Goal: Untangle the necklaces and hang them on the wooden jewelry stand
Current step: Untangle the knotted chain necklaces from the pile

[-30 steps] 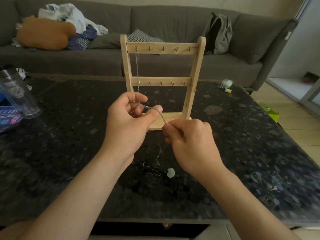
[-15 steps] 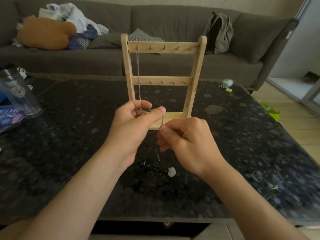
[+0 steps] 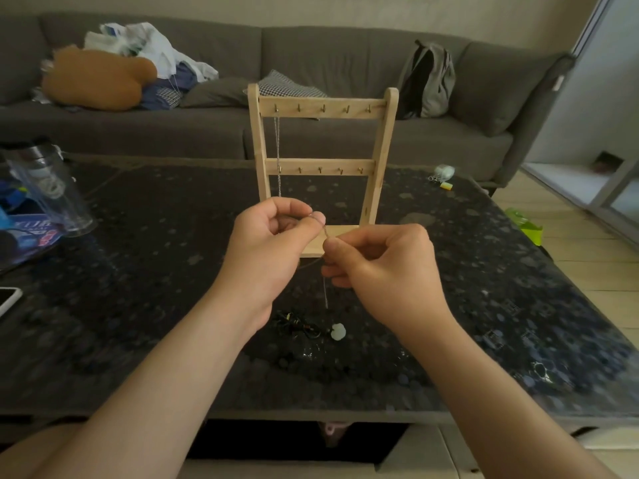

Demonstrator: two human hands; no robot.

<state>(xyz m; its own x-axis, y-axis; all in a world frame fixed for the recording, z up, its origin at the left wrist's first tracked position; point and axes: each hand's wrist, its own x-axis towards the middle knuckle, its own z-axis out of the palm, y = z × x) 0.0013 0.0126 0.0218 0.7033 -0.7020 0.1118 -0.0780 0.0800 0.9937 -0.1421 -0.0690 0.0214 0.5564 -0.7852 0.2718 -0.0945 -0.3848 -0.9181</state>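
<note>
The wooden jewelry stand (image 3: pixel 380 160) is upright on the dark table, with two rows of small hooks. One silver chain (image 3: pixel 277 150) hangs from the top row's leftmost hook down behind my left hand. In front of the stand's base, my left hand (image 3: pixel 269 243) and my right hand (image 3: pixel 383 267) each pinch a second thin silver necklace (image 3: pixel 325 292) between thumb and fingers; its loose end dangles below them. A dark cord necklace (image 3: pixel 301 324) with a pale pendant (image 3: pixel 338 331) lies on the table under my hands.
A clear plastic bottle (image 3: pixel 48 188) and a blue packet (image 3: pixel 27 236) sit at the table's left, a phone (image 3: pixel 7 300) at its left edge. Small keys with a pale charm (image 3: pixel 441 174) lie at the back right. A grey sofa (image 3: pixel 345 133) with a backpack runs behind.
My hands have closed in slightly on each other and the short stretch of chain between them has shifted; the dangling end hangs straighter. The stand and the dark necklace stay put.
</note>
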